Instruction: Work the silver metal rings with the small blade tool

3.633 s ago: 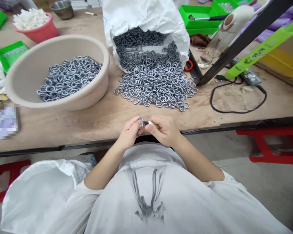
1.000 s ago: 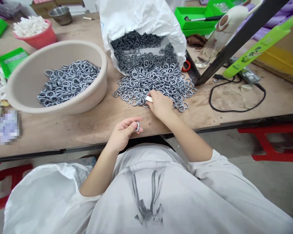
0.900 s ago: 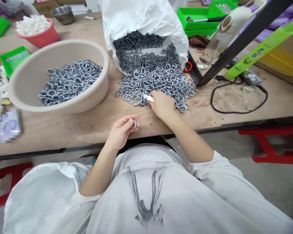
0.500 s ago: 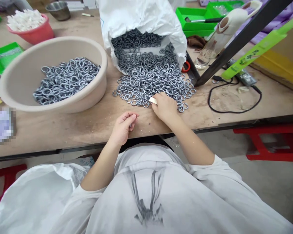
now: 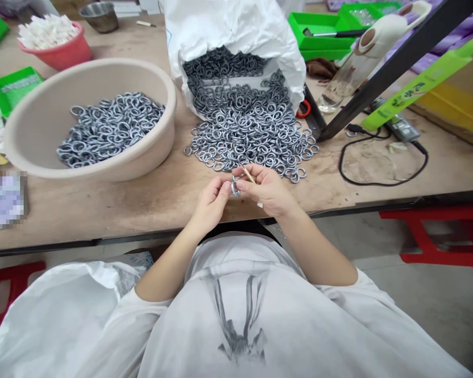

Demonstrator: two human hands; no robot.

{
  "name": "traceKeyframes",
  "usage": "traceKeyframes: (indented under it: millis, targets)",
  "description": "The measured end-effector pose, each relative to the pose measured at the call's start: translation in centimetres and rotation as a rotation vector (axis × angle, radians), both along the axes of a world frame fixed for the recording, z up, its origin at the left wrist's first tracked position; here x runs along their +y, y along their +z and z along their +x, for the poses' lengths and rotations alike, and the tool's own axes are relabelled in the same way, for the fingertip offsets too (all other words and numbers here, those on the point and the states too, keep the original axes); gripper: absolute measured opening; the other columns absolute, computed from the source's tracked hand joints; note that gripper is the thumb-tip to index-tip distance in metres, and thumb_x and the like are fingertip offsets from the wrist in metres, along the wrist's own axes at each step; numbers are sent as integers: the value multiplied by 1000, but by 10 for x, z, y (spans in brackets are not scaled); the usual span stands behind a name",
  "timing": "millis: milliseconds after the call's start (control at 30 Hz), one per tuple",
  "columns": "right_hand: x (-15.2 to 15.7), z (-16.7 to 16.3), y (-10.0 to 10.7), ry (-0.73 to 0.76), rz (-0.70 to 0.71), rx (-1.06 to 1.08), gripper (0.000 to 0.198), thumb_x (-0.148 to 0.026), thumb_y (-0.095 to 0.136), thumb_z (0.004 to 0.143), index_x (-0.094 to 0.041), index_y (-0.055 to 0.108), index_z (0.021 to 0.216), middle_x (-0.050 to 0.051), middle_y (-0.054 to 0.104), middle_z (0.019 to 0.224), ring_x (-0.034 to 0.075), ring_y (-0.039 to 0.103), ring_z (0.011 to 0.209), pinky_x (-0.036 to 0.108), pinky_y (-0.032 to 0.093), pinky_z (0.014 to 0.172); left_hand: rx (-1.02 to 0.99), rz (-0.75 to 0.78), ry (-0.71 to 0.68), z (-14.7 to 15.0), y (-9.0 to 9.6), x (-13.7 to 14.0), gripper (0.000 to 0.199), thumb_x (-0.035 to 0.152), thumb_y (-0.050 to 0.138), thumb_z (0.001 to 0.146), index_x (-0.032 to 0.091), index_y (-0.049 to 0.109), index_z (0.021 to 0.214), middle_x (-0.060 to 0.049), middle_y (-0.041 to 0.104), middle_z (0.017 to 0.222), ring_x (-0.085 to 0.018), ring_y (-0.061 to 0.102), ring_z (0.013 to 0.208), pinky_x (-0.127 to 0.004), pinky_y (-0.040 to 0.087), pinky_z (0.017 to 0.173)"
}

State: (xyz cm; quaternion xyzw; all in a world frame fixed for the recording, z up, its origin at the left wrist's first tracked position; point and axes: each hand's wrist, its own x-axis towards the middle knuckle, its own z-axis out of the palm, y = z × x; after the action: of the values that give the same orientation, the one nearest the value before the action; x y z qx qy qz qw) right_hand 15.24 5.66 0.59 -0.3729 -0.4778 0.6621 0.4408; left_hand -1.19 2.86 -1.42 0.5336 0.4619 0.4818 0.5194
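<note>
In front of the ring pile my two hands meet over one grey ring (image 5: 235, 187). My left hand (image 5: 212, 203) is closed, its thumb and finger pinching the ring's left side. My right hand (image 5: 274, 191) touches the ring's other side with its fingertips and grips a slim cream-handled tool (image 5: 248, 175); the tool's working end cannot be made out. Just beyond the hands lies a heap of loose grey rings (image 5: 256, 134), spilling from the mouth of a white sack (image 5: 232, 26). More grey rings (image 5: 114, 128) lie in a big beige basin (image 5: 35, 170) to the left.
A red bowl (image 5: 59, 59) of white pieces, a metal bowl (image 5: 100, 18) and a green tray (image 5: 8, 86) stand back left. Right of the heap are a slanted dark metal bar (image 5: 386, 79), a bottle (image 5: 347, 76), green trays (image 5: 317, 23) and a black cable (image 5: 342, 163).
My right hand has drawn back from the pile toward me and turned its tool. My left hand has moved right and slightly away from me. Both now meet at a ring.
</note>
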Motion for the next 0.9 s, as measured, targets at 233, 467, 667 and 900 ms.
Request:
traceKeyframes:
  millis: [233, 467, 667, 900]
  targets:
    - [-8, -8, -7, -169, 136, -57, 41, -47, 86, 67, -21, 67, 92, 0, 69, 86, 15, 65, 81, 32, 56, 81, 4, 16, 21, -2, 1, -6, 44, 61, 62, 87, 18, 70, 88, -2, 65, 73, -11, 43, 55, -27, 35, 56]
    - [-11, -8, -13, -267, 155, -35, 38, -47, 83, 71, -21, 71, 96, 1, 70, 85, 15, 66, 80, 28, 54, 69, -103, -52, 60, -1, 1, -5, 40, 57, 66, 86, 16, 66, 83, -2, 65, 72, -7, 37, 48, -24, 27, 46]
    - [-9, -4, -10, -153, 121, -51, 38, -51, 80, 74, -18, 70, 90, 0, 67, 74, 12, 60, 68, 26, 50, 63, -124, -51, 96, -1, -2, -9, 34, 49, 76, 80, 17, 67, 88, -1, 67, 77, -8, 46, 55, -22, 37, 53]
    - [-9, -13, -9, -66, 8, 28, 47, -55, 84, 67, -19, 62, 87, -4, 59, 72, 7, 49, 58, 21, 41, 51, -11, 24, -36, -3, -7, -11, 38, 37, 75, 84, 16, 67, 114, -5, 73, 90, -13, 64, 78, -24, 47, 73]
